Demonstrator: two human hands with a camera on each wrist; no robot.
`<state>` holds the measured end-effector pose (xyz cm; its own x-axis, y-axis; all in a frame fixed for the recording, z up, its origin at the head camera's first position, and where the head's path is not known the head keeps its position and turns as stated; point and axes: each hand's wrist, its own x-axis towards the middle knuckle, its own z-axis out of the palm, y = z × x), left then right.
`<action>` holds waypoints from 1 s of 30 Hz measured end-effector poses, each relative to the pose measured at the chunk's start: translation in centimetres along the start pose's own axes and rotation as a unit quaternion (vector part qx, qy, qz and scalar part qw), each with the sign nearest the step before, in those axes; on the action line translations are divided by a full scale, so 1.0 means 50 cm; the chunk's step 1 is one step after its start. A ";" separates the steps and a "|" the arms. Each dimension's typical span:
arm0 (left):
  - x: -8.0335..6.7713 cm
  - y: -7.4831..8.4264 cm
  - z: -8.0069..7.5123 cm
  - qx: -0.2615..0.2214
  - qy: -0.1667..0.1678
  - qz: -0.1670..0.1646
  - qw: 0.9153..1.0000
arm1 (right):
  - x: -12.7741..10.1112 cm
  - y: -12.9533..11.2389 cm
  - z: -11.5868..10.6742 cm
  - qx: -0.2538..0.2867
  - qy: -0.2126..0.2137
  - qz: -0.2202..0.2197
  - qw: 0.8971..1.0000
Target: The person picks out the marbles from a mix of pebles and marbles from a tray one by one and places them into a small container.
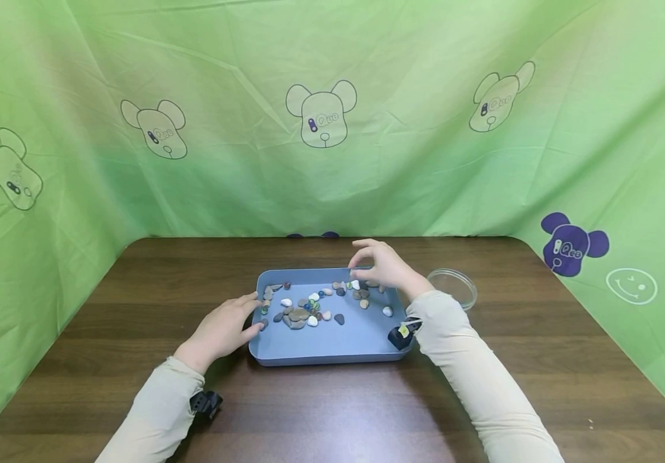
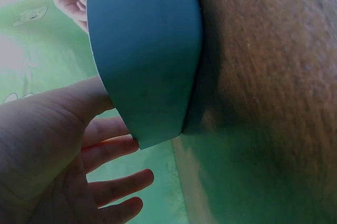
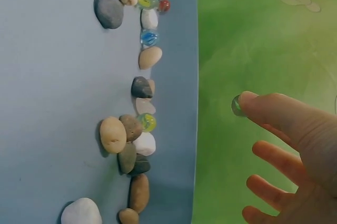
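Note:
My right hand (image 1: 387, 265) is raised over the far right part of a blue tray (image 1: 361, 339). Between thumb and forefinger it pinches a greenish glass marble (image 3: 237, 106), while its other fingers stay spread apart. My left hand (image 1: 222, 329) rests at the tray's left rim; in the left wrist view its thumb reaches behind the tray wall (image 2: 147, 50) and the outer fingers extend loosely. Smooth pebbles (image 1: 299, 314) and marbles lie mixed in the tray. Below the right hand, a yellow-green marble (image 3: 148, 123) sits against a white stone (image 3: 145, 144) along the far wall.
A round clear dish (image 1: 453, 288) stands on the brown wooden table (image 1: 332, 411), just right of the tray and beside the right wrist. Green printed cloth (image 1: 240, 186) hangs behind the table and at both sides.

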<state>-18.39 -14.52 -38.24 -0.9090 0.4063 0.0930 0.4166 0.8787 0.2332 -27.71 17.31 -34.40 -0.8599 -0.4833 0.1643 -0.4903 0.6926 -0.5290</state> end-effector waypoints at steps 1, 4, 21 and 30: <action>0.000 0.000 0.000 0.000 0.000 0.000 1.000 | 0.000 -0.001 -0.002 0.001 0.002 -0.004 1.000; 0.000 0.001 -0.001 -0.004 -0.001 -0.003 1.000 | -0.002 -0.004 -0.005 -0.001 0.006 -0.006 1.000; 0.000 0.001 -0.004 -0.003 -0.002 -0.008 1.000 | -0.019 -0.016 -0.023 -0.008 0.017 -0.004 1.000; 0.000 0.001 -0.003 -0.006 -0.001 -0.009 1.000 | -0.031 -0.015 -0.036 -0.010 0.028 -0.013 0.999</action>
<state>-18.36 -14.52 -38.09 -0.9162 0.3914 0.0864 0.4003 0.8828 0.2456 -26.28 18.49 -32.78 -0.8534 -0.4708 0.2236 -0.5143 0.6910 -0.5079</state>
